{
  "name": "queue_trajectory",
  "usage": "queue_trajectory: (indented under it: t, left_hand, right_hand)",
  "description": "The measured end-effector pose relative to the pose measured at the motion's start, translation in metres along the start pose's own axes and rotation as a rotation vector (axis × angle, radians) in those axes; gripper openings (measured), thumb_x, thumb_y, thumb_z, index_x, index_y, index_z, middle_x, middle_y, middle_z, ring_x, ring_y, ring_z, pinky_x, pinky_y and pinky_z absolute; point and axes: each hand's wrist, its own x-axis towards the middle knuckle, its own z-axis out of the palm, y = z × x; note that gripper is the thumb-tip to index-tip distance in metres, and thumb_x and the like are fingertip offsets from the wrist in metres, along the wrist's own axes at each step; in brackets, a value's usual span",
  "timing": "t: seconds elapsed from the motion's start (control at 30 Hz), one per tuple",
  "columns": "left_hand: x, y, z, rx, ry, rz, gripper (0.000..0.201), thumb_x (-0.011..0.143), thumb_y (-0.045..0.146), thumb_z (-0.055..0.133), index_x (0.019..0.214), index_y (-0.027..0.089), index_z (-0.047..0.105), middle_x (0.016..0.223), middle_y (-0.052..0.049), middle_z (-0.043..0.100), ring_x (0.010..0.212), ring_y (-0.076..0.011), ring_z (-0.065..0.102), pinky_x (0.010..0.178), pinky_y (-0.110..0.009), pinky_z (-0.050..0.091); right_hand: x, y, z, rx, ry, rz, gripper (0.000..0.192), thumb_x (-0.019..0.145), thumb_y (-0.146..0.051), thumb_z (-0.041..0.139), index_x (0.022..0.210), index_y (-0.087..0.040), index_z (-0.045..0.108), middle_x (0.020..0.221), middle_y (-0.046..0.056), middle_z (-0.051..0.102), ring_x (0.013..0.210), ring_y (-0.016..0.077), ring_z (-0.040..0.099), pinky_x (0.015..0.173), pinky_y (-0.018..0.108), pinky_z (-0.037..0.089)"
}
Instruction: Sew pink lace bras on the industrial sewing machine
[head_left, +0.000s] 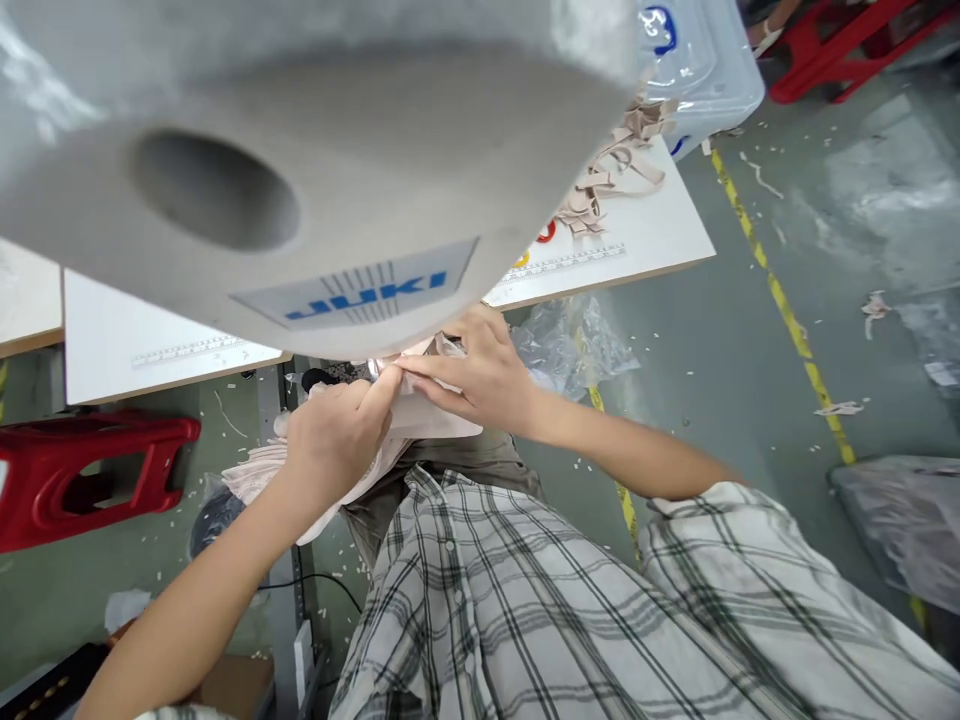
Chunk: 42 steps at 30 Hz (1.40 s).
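Observation:
The pale grey head of a JUKI sewing machine (360, 150) fills the upper left and hides the stitching area. Just below its front edge, both hands meet at a piece of pale pink fabric (442, 415). My left hand (337, 430) is closed, its thumb and curled fingers pinching the fabric edge. My right hand (487, 375) holds the same piece from the right, thumb below and fingers reaching forward; some fingertips are hidden under the machine. More gathered pink fabric (259, 470) hangs to the left of my lap.
Cut beige strips (592, 195) lie on the white sewing table (667, 220), with a translucent plastic box (705, 70) behind. A red stool (97, 470) stands at left, another red stool (832, 45) at upper right. Clear plastic bags (577, 340) and yellow tape (780, 300) are on the floor.

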Motion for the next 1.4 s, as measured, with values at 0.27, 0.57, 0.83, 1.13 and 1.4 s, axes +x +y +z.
queue_trajectory:
  t: [0.27, 0.57, 0.83, 1.13, 1.4]
  left_hand:
    - [0.002, -0.034, 0.012, -0.022, -0.045, 0.239, 0.047, 0.09, 0.004, 0.044, 0.122, 0.026, 0.071, 0.053, 0.002, 0.048, 0.049, -0.0133, 0.046, 0.048, -0.03, 0.016]
    - [0.004, 0.018, -0.003, 0.082, 0.025, 0.029, 0.034, 0.092, 0.009, 0.048, 0.123, 0.012, 0.063, 0.055, 0.002, 0.052, 0.05, -0.0139, 0.051, 0.046, -0.03, 0.019]
    - [0.014, 0.027, -0.005, 0.092, 0.025, -0.077, 0.022, 0.092, 0.01, 0.05, 0.107, 0.014, 0.065, 0.054, 0.001, 0.049, 0.049, -0.0145, 0.049, 0.045, -0.031, 0.02]
    - [0.013, 0.028, -0.001, 0.058, -0.078, -0.146, 0.024, 0.089, 0.011, 0.049, 0.107, 0.019, 0.063, 0.053, 0.0, 0.049, 0.047, -0.0165, 0.047, 0.046, -0.033, 0.019]
    - [0.013, 0.026, -0.001, -0.072, -0.101, -0.189, 0.021, 0.09, 0.011, 0.048, 0.102, 0.019, 0.063, 0.05, 0.002, 0.044, 0.041, -0.0145, 0.038, 0.045, -0.033, 0.011]
  right_hand:
    - [-0.023, -0.015, 0.016, 0.399, -0.054, 0.339, 0.039, 0.099, -0.034, 0.058, 0.138, -0.028, 0.059, 0.102, 0.006, 0.061, 0.092, 0.019, 0.061, 0.077, 0.032, 0.056]
    - [-0.01, -0.003, 0.013, 0.494, -0.08, 0.414, 0.037, 0.089, -0.02, 0.06, 0.124, -0.027, 0.065, 0.115, 0.008, 0.063, 0.098, 0.022, 0.061, 0.08, 0.036, 0.059]
    - [0.025, 0.016, 0.008, 0.56, -0.192, 0.353, 0.027, 0.084, -0.017, 0.055, 0.106, -0.017, 0.071, 0.114, 0.009, 0.066, 0.098, 0.0212, 0.064, 0.075, 0.03, 0.057]
    - [0.03, 0.028, 0.012, 0.599, -0.193, 0.309, 0.031, 0.085, -0.02, 0.056, 0.11, -0.019, 0.073, 0.129, 0.011, 0.065, 0.112, 0.0252, 0.064, 0.087, 0.039, 0.06]
    - [0.029, 0.031, 0.011, 0.666, -0.229, 0.33, 0.035, 0.087, -0.021, 0.056, 0.119, -0.02, 0.072, 0.138, 0.01, 0.061, 0.122, 0.0243, 0.062, 0.092, 0.037, 0.06]
